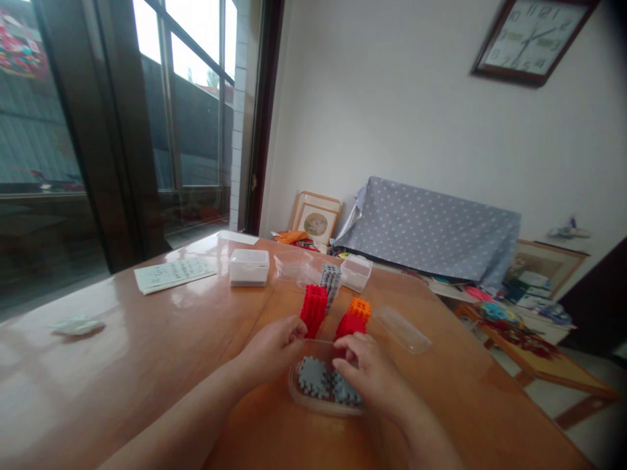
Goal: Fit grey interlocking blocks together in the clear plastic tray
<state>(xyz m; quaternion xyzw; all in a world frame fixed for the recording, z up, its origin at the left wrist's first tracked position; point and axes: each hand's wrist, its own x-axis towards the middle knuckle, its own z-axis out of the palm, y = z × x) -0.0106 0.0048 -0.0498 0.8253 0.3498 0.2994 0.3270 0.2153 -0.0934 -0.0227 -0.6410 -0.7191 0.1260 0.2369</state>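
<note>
A clear plastic container [327, 409] sits in front of me with grey interlocking pieces [313, 375] lying in it. My left hand [277, 343] is at its far left side, fingers curled together close to a tall red stack of interlocking pieces [313, 310]. What those fingers hold, if anything, is hidden. Over the container's right side hovers my right hand [369, 369], its thumb and bent fingers apart. Just beyond its fingertips are a shorter red stack [350, 324] and an orange stack [360, 307]. Behind the red stack stands a grey stack [330, 284].
A clear lid [402, 329] lies to the right. Farther back are a white lidded box [249, 267], clear plastic pieces [294, 266] and a small clear box [356, 272]. Paper sheets [174, 273] and a crumpled wrapper [77, 325] lie to the left on the wooden table [186, 333].
</note>
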